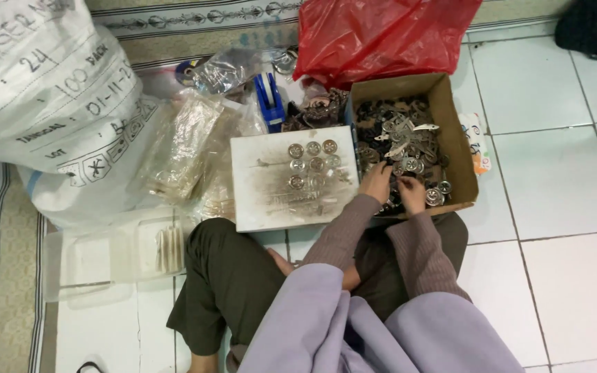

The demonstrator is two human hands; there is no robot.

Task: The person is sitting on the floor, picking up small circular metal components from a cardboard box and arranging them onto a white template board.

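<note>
I see both hands inside cardboard box [450, 131], among heap of small metal parts [402, 141]. Left hand [377, 182] at box's near-left corner, fingers curled down into pile; whether pinching piece, cannot tell. Right hand [411, 191] just beside it, fingers bent onto round metal pieces, grip unclear. White board [264, 197] touching box's left side, rows of round metal discs [312, 164] on it. Red plastic bag [381, 34] behind box. Blue tape dispenser [269, 100] left of bag.

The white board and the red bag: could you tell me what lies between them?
In the head view, a dark heap of metal parts lies between the white board and the red bag.
</note>
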